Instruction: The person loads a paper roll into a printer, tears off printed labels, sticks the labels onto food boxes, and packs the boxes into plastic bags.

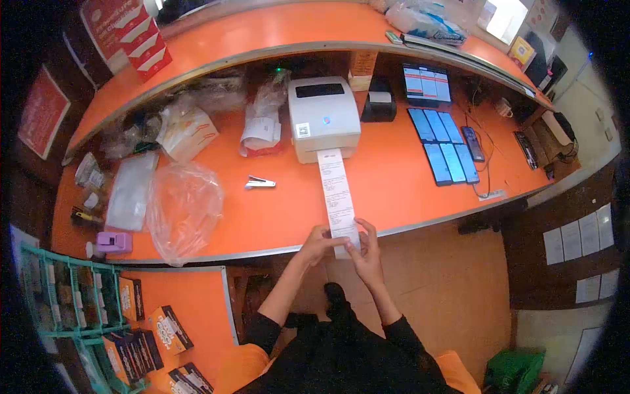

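A long strip of printed labels (336, 190) runs out of the front slot of a white label printer (325, 121) and hangs over the counter's front edge. My left hand (316, 245) pinches the strip's left edge near its lower end. On the right edge, my right hand (366, 251) grips the same strip, its thumb on the printed face. Both hands are just in front of the counter edge. To the left of the strip, a small stapler (260, 182) lies on the orange counter (262, 220).
Several phones (443, 144) and a tablet (426, 84) stand at the right. A black receipt printer (378, 105) is beside the label printer. Clear plastic bags (184, 210) and a purple tape dispenser (114, 242) sit at the left. Orange-black boxes (170, 329) are on the lower table.
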Available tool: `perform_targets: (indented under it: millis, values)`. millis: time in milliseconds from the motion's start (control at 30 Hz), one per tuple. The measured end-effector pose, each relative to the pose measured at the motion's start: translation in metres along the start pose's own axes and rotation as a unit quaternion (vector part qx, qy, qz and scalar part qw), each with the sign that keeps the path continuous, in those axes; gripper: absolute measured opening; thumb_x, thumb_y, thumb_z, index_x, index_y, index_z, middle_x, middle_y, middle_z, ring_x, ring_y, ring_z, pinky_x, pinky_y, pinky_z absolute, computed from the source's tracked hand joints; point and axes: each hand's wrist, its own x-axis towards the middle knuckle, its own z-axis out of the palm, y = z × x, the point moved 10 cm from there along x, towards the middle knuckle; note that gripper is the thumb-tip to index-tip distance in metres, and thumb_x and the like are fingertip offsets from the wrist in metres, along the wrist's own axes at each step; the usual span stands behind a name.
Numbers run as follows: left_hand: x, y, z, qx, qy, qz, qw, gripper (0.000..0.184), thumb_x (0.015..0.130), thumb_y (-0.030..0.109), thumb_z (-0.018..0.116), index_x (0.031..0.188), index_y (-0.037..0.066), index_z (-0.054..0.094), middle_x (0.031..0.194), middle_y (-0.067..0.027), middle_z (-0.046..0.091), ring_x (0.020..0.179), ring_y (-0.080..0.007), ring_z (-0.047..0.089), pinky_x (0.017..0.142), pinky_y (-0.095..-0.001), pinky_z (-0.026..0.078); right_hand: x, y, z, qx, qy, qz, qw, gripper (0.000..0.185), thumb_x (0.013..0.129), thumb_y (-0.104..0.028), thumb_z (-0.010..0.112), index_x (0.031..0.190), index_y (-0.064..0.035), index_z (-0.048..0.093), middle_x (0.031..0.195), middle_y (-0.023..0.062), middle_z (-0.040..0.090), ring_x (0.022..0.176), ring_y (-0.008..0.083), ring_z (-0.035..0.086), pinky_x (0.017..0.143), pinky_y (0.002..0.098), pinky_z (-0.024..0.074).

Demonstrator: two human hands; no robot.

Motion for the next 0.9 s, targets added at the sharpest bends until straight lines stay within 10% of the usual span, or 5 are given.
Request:
perform_targets:
  millis: [433, 633, 733, 900]
  values:
    - [-0.018, 0.048, 0.034, -0.077, 0.051, 0.134, 0.987, 0.04, 0.087, 0.008, 0.071, 0.124, -0.001, 0.059, 0.121, -0.0106, 0.064, 0.113, -0.0198, 0.061, 0.099, -0.0368, 0.049, 0.032, -0.073, -0.024, -0.181, 0.082, -0.129, 0.971, 0.02, 0.084, -0.005, 0.07, 0.104, -0.0043, 0.073, 0.083, 0.0069, 0.062, 0.066, 0.0156, 0.059, 0.068, 0.0267, 0.0493]
    - [-0.01, 0.053, 0.031, -0.279, 0.051, 0.022, 0.959, 0.038, 0.092, 0.015, 0.067, 0.125, -0.001, 0.059, 0.119, -0.0101, 0.065, 0.106, -0.0181, 0.063, 0.091, -0.0356, 0.053, -0.017, -0.064, -0.023, -0.252, 0.099, -0.153, 0.95, 0.013, 0.08, -0.003, 0.073, 0.092, -0.0054, 0.076, 0.093, 0.0064, 0.059, 0.084, 0.017, 0.06, 0.073, 0.0312, 0.0484]
    - [0.006, 0.073, 0.011, -0.102, 0.08, 0.077, 0.989, 0.04, 0.09, 0.017, 0.069, 0.125, -0.002, 0.059, 0.116, -0.0096, 0.066, 0.098, -0.0177, 0.065, 0.085, -0.0349, 0.055, -0.044, -0.077, -0.001, -0.215, -0.07, -0.21, 0.951, 0.018, 0.08, -0.007, 0.074, 0.098, -0.0086, 0.076, 0.102, 0.0067, 0.056, 0.105, 0.0206, 0.057, 0.085, 0.0396, 0.0466]
    - [0.008, 0.071, 0.0, -0.036, 0.133, 0.132, 0.982, 0.036, 0.089, 0.011, 0.07, 0.122, -0.001, 0.06, 0.115, -0.0078, 0.066, 0.101, -0.0165, 0.064, 0.088, -0.0337, 0.052, 0.05, -0.11, -0.018, -0.313, 0.042, -0.251, 0.915, 0.044, 0.081, -0.018, 0.074, 0.124, -0.0125, 0.066, 0.135, 0.0053, 0.056, 0.121, 0.0205, 0.05, 0.101, 0.0412, 0.0334]
